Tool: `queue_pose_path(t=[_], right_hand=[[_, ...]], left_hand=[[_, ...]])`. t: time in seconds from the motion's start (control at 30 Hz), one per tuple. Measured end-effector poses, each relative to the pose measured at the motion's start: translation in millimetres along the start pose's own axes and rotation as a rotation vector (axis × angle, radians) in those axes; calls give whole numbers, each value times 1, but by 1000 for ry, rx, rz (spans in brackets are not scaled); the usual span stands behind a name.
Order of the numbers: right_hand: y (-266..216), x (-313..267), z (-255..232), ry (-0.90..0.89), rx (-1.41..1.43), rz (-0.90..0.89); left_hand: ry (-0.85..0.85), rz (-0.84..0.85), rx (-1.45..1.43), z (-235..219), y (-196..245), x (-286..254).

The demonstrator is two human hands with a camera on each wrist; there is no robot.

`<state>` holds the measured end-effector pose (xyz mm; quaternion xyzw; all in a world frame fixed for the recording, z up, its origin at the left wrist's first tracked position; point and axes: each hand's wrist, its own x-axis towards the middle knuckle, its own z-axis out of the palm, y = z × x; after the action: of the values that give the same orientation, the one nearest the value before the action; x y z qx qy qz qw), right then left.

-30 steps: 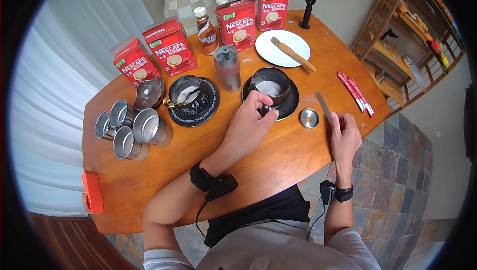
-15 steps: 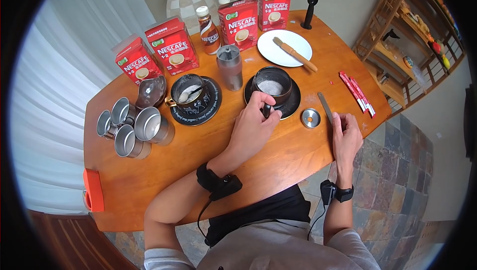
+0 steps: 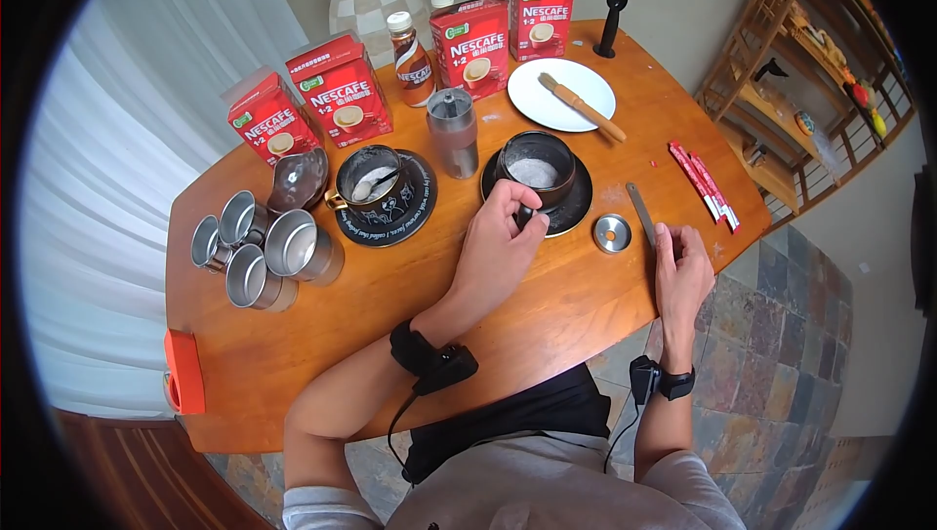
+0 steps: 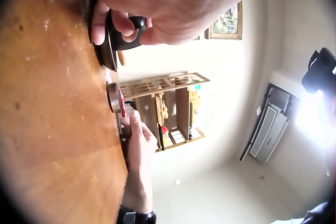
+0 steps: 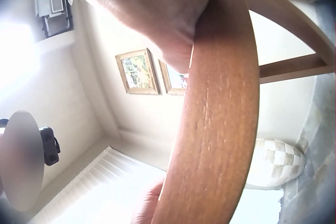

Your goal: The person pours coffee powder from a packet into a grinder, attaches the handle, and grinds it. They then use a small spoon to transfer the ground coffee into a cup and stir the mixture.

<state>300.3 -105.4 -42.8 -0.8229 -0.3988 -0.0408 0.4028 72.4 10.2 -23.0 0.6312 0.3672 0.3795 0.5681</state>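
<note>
My left hand (image 3: 500, 242) pinches the small handle of a black cup (image 3: 556, 195) between thumb and index finger. White powder lies inside this cup, which stands on a black saucer (image 3: 578, 210); in the left wrist view the fingers curl at the handle beside the saucer (image 4: 108, 56). Toward the right table edge, my right hand (image 3: 683, 274) holds the near end of a flat metal strip (image 3: 640, 211), whose rounded far end points away from me. Between the hands sits a small round metal piece with a central hole (image 3: 612, 233). The right wrist view hides the right fingers behind the table edge (image 5: 215, 108).
Left of the cup stand a metal grinder (image 3: 452, 135), a second cup (image 3: 363, 161) with powder and a spoon, and several steel cups (image 3: 293, 247). Behind are red Nescafe boxes (image 3: 473, 47) and a white plate (image 3: 522, 105) bearing a brush (image 3: 583, 107). Red sachets (image 3: 705, 186) lie far right.
The head view has shifted slightly, moving the whole table a little to the right in frame. Both hands keep their hold on the cup handle and the metal strip.
</note>
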Motion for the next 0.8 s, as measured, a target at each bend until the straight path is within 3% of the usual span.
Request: queue_pose_path(t=[0.8], right_hand=[[-1, 0, 1, -2, -35, -67]], left_hand=[[0, -39, -115, -8, -3, 5]])
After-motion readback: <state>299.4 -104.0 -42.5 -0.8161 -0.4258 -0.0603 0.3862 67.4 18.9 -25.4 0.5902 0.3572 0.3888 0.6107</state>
